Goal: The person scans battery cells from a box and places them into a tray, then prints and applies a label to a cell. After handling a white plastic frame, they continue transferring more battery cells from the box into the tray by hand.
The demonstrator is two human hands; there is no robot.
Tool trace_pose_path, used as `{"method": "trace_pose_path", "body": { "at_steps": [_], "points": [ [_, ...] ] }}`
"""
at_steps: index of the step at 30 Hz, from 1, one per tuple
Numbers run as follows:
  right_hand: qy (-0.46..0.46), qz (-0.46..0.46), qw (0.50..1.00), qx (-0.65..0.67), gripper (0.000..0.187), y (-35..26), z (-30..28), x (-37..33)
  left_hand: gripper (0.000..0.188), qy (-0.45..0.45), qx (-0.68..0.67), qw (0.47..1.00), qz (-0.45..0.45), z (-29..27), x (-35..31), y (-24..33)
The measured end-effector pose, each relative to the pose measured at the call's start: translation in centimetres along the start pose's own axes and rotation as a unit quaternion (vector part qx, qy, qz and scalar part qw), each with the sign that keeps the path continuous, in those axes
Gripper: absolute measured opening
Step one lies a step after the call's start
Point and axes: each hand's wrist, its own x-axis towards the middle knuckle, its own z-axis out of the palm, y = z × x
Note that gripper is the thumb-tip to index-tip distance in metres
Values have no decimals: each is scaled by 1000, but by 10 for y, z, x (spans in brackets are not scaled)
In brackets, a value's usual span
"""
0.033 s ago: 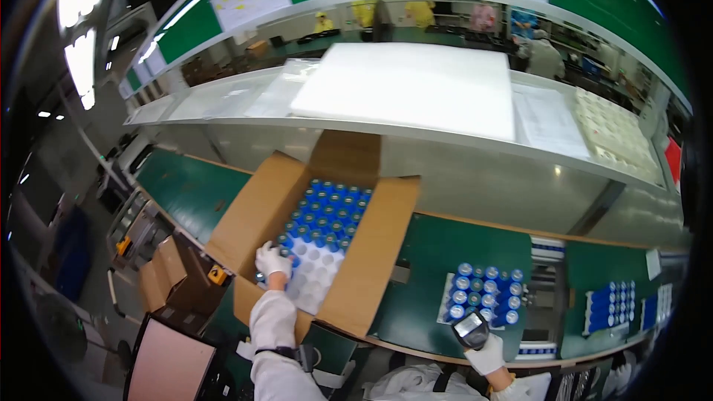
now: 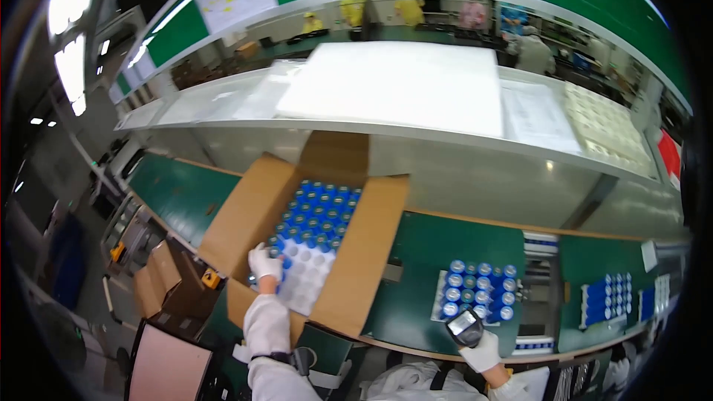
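My left hand [image 2: 265, 264], in a white glove, reaches into the open cardboard box [image 2: 239, 213] by its left wall. Its fingers are curled down over a blue cylindrical battery cell, mostly hidden under the glove. Rows of blue battery cells [image 2: 318, 212] stand upright at the far end of the box. Closer to me, a white tray with round hollows [image 2: 305, 282] shows bare. My gloved right hand [image 2: 483, 352] grips a dark handheld scanner [image 2: 465, 327] with a lit screen. The scanner is at the near edge of a block of blue cells [image 2: 481, 284] on the green bench.
A conveyor strip [image 2: 540, 282] crosses the bench to the right, with more blue cells [image 2: 607, 300] beyond it. Above, a shelf holds a white foam sheet [image 2: 394, 89] and a moulded tray [image 2: 605, 126]. Another cardboard box [image 2: 169, 282] stands at lower left. People work in the background.
The whole view has shifted slightly, so things appear a little further left. The scanner in my right hand is tilted a bit differently. My left hand stays at the same spot in the box.
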Motion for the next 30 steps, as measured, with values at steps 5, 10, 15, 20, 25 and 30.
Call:
{"method": "trace_pose_path", "body": {
  "at_steps": [5, 10, 15, 20, 25, 30],
  "points": [
    [-19, -30, 999, 14, 27, -10, -6, 4, 31, 21, -722, 651, -235, -26, 5, 30],
    [-46, -43, 997, 49, 26, -25, -26, 16, 45, -237, -841, 331, -356, -36, -15, 161],
    [-36, -96, 989, 106, 31, -49, -36, 19, 30, -455, -730, 370, -351, -75, -84, 322],
    [-60, -84, 987, 122, 34, -46, -51, 16, 24, -510, -638, 485, -312, -72, -141, 398],
    [-22, -22, 995, 99, 34, -26, -70, -2, 27, -538, -605, 530, -253, -55, -175, 430],
    [31, 37, 993, 111, 29, 20, -75, -25, 27, -529, -608, 567, -170, -62, -210, 468]
  ]
}}
